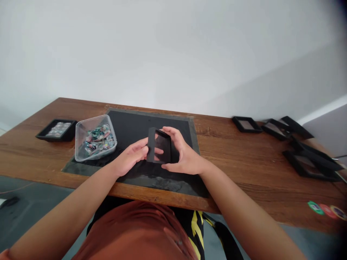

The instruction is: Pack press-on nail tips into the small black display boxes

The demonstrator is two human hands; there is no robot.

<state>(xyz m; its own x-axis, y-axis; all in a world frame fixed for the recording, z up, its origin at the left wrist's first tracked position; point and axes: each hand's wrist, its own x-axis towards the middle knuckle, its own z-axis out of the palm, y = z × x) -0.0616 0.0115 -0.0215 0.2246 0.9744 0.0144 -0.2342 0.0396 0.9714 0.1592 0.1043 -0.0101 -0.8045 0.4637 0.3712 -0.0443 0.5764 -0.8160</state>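
Note:
Both hands hold a small black box with a clear window, tilted above the black mat. My left hand grips its left edge, thumb in front. My right hand is curved around its right side, with the thumb low and the fingers at the top. Some fingers show through the window. To the left stands a clear plastic tub with many small wrapped, colourful pieces inside.
A black tray with clear-wrapped pieces lies at the far left of the wooden table. Several black window boxes are at the right. Round coloured stickers lie near the right front edge. A wall rises behind.

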